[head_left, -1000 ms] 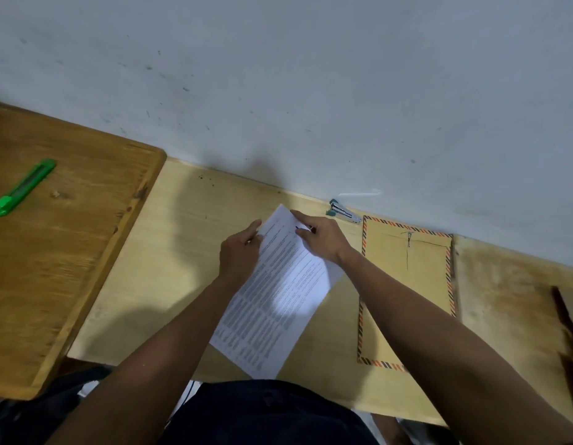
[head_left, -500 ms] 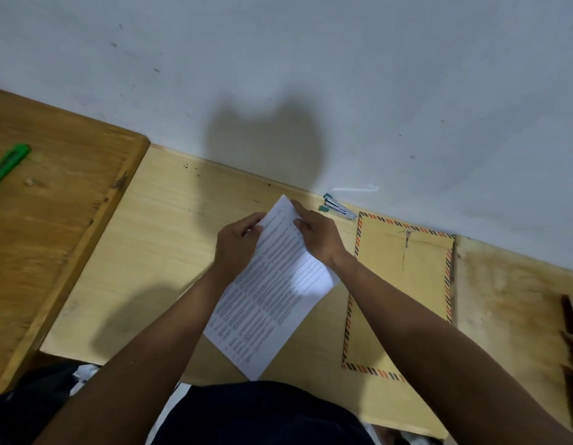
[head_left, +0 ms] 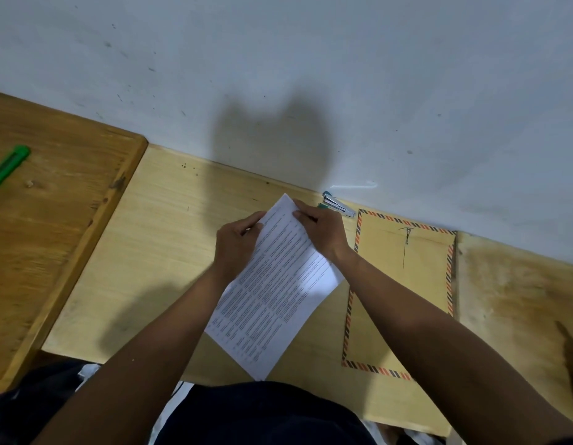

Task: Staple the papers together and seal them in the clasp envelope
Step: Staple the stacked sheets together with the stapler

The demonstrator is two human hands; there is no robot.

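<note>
Both hands grip the papers (head_left: 278, 284) near the far corner: left hand (head_left: 237, 245) curled on the left edge, right hand (head_left: 323, 229) pinching the right edge. Sheets lie tilted on the worktop (head_left: 169, 239). Stapler (head_left: 336, 204) just beyond; clasp envelope (head_left: 407, 284) beside, flat.

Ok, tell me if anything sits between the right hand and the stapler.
Nothing visible does. The right hand holds the papers at their top corner, and the stapler lies just beyond its knuckles by the wall, with only bare desk between them.
</note>
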